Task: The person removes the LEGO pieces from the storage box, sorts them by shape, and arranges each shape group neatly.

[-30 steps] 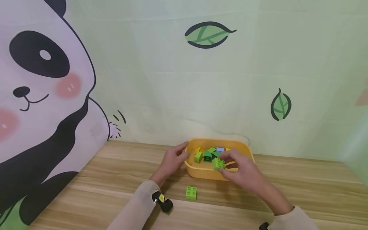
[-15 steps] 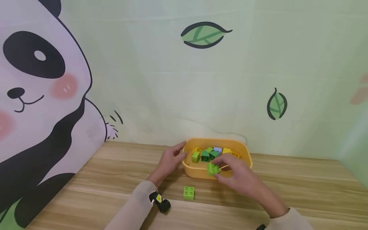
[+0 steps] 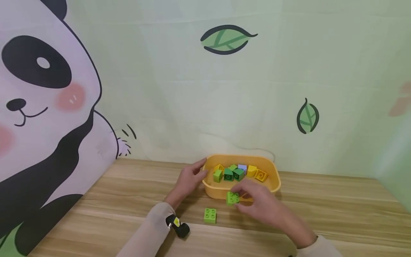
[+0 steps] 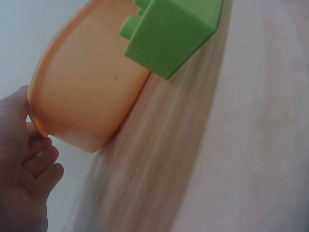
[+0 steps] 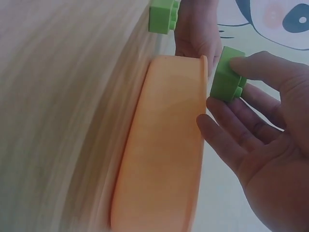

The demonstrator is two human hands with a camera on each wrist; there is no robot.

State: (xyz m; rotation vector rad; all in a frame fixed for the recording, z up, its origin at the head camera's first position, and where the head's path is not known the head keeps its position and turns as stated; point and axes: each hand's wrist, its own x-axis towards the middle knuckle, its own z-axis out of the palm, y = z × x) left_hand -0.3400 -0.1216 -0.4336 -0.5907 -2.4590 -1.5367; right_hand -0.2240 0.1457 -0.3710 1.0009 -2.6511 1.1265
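From my remote seat I saw, nearest, a loose lime brick (image 3: 210, 215) studs-up on the wooden table (image 3: 96, 214); toward its two o'clock the right hand (image 3: 264, 205) pinched a second lime brick (image 3: 232, 198) by its sides, perhaps to leave the studs bare. Beyond, the left hand (image 3: 187, 180) held the orange tub (image 3: 215, 192) at its nine o'clock rim, probably to steady it, while mixed bricks (image 3: 238, 174) lay inside

The panda-printed backdrop (image 3: 179, 100) and toy bricks (image 3: 210, 215) suggest a playroom-like setting.
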